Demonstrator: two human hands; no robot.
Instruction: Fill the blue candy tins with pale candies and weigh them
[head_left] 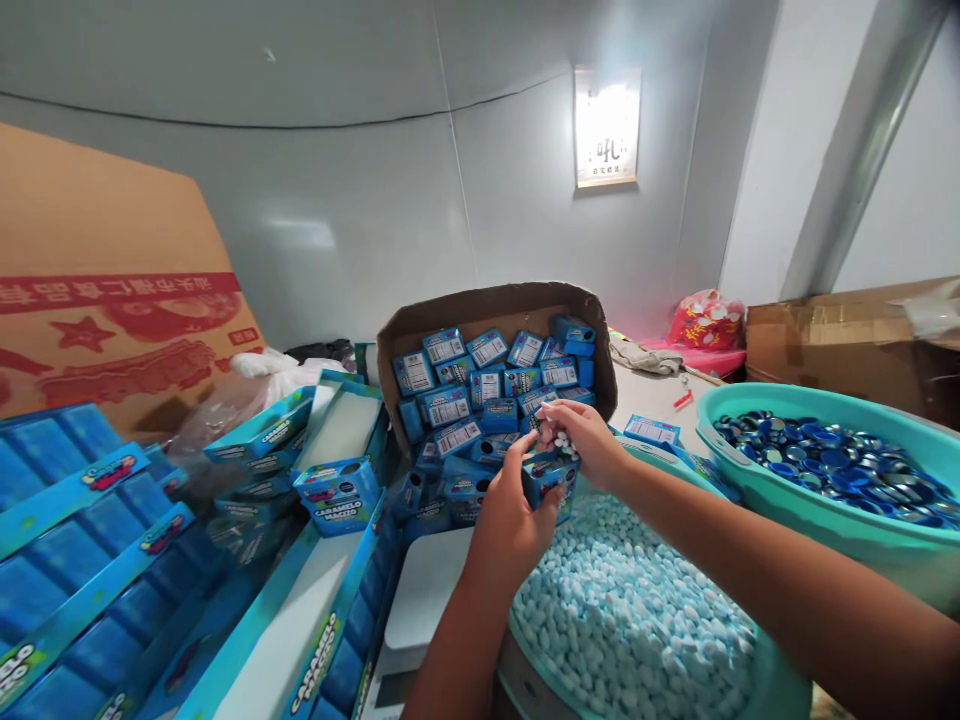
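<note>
My left hand (511,515) is wrapped round a small blue candy box (547,482), holding it above the near edge of a teal basin (780,655). Right at the top of that box, my right hand (592,440) has its fingers closed on several small white candies (564,443). The box's opening is partly hidden by the fingers. Beneath both hands, a heap of pale white-blue candies (637,600) fills the basin. Just behind the hands, a cardboard carton (390,340) lies tipped toward me, full of similar blue boxes (486,385).
A white scale (431,585) sits left of the basin. Blue display trays (330,640) crowd the left side, with a large printed carton (112,270) behind. At right stands another teal basin (731,465) of blue metallic lids (832,465). One blue box (651,431) lies beyond.
</note>
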